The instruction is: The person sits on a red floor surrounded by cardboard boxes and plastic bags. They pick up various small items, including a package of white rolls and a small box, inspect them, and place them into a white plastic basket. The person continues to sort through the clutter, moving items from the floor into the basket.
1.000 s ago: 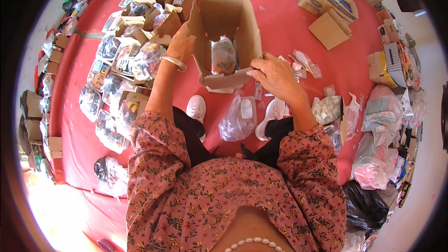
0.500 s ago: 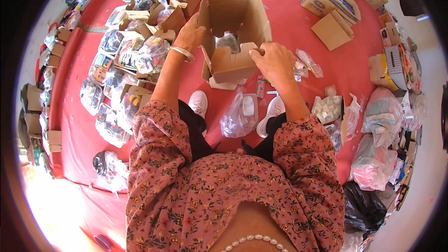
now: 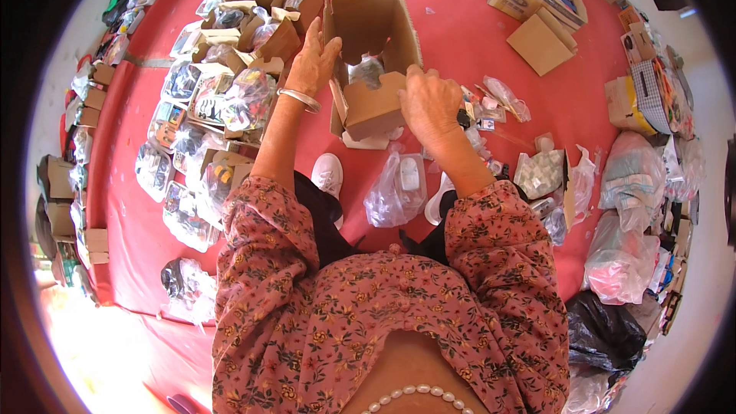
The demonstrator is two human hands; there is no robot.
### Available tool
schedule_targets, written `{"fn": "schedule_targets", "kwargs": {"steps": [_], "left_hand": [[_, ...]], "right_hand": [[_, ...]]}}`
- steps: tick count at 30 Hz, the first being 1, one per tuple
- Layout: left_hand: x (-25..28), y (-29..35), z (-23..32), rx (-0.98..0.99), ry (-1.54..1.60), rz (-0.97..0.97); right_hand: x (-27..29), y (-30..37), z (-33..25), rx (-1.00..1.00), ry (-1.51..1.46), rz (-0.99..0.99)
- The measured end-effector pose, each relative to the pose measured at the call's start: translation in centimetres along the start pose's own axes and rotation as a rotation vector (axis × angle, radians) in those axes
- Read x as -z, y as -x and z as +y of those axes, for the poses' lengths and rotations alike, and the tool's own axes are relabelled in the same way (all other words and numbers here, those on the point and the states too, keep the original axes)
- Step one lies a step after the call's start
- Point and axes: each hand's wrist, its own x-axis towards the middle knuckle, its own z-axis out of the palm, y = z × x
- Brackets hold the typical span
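The open box (image 3: 368, 54) stands on the red floor (image 3: 460, 31), between both hands, long axis upright. The left hand (image 3: 313, 61) clamps its left wall; the right hand (image 3: 429, 103) closes its fingers on the front flap. A bagged item (image 3: 366, 70) lies inside.

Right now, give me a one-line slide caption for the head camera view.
Left hand and right hand grip an open cardboard box above a red mat.
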Motion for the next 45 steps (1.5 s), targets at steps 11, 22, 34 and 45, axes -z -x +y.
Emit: {"fn": "schedule_targets", "kwargs": {"steps": [11, 22, 34, 45], "left_hand": [[1.5, -0.2, 0.6, 0.027, -0.066, -0.079], [1.8, -0.4, -0.2, 0.005, -0.049, -0.099], [1.5, -1.2, -2.5, 0.044, -0.005, -0.158], [1.9, -0.4, -1.0, 0.091, 0.083, -0.172]], "right_hand": [[-0.3, 0.1, -1.0, 0.353, -0.022, 0.191], [-1.4, 0.6, -1.4, 0.486, -0.214, 0.002], [-0.9, 0.1, 0.8, 0.427, -0.378, -0.342], [-1.9, 1.0, -0.1, 0.445, -0.196, -0.147]]}}
